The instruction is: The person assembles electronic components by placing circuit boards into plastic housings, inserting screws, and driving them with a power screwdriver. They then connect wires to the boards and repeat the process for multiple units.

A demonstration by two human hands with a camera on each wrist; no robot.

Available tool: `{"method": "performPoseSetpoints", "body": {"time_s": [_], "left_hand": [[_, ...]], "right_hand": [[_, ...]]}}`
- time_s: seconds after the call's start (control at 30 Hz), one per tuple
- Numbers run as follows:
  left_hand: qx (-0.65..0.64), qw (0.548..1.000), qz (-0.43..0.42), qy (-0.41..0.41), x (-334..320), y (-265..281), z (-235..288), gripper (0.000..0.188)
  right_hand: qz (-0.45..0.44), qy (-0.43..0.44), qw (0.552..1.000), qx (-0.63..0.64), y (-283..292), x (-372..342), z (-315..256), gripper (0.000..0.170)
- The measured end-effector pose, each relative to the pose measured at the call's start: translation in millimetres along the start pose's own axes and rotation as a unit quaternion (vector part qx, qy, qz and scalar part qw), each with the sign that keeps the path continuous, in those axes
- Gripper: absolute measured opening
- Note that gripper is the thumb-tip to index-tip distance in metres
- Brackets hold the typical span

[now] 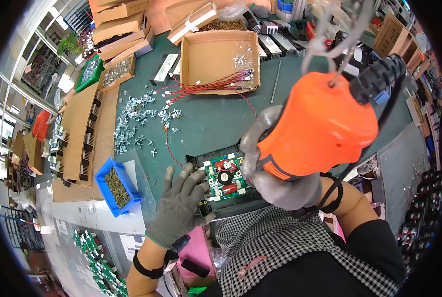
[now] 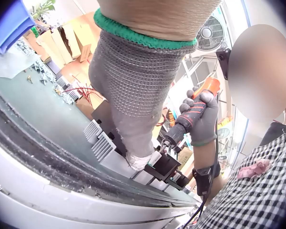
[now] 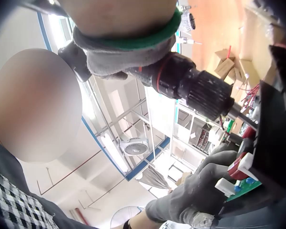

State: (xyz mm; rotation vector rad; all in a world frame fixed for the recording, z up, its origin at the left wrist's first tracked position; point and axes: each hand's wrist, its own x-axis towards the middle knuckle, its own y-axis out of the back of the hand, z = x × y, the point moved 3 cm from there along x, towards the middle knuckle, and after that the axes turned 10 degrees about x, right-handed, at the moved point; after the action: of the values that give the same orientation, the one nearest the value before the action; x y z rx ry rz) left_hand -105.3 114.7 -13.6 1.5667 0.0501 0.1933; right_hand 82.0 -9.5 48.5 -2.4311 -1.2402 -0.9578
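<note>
A green circuit board [image 1: 224,177] with red parts and a round black coil lies in a black housing [image 1: 238,204]. My gloved left hand [image 1: 179,208] rests at the housing's left edge, fingers fairly straight beside the board. My gloved right hand [image 1: 280,173] grips an orange power screwdriver [image 1: 320,123] hanging above the housing's right side. In the right wrist view the dark chuck [image 3: 209,95] and its bit point down to the board, close to the red parts; whether the tip touches is hidden. The left wrist view also shows the right hand [image 2: 205,117] around the driver.
Red twisted wires [image 1: 206,88] lie across an open cardboard box [image 1: 191,54] at the back. Loose metal pieces [image 1: 132,119] are scattered to the left, above a blue bin of screws [image 1: 100,174]. A thin rod [image 1: 276,81] lies right of the box. More boards [image 1: 94,257] sit lower left.
</note>
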Motion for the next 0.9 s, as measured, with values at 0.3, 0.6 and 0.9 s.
{"method": "performPoseSetpoints", "body": {"time_s": [0.3,0.6,0.9], "left_hand": [[0.036,0.999,-0.013,0.013,6.8,7.8,1.8,0.067],[0.013,0.997,0.051,-0.054,59.9,38.8,64.0,0.067],[-0.005,0.993,0.009,-0.116,113.8,2.7,83.2,0.079]], "right_hand": [[-0.033,0.006,0.992,0.123,16.6,19.3,-15.1,0.058],[0.023,-0.075,0.986,0.145,75.0,2.6,-7.9,0.061],[-0.001,-0.073,0.992,0.099,73.2,-0.9,2.7,0.065]]}}
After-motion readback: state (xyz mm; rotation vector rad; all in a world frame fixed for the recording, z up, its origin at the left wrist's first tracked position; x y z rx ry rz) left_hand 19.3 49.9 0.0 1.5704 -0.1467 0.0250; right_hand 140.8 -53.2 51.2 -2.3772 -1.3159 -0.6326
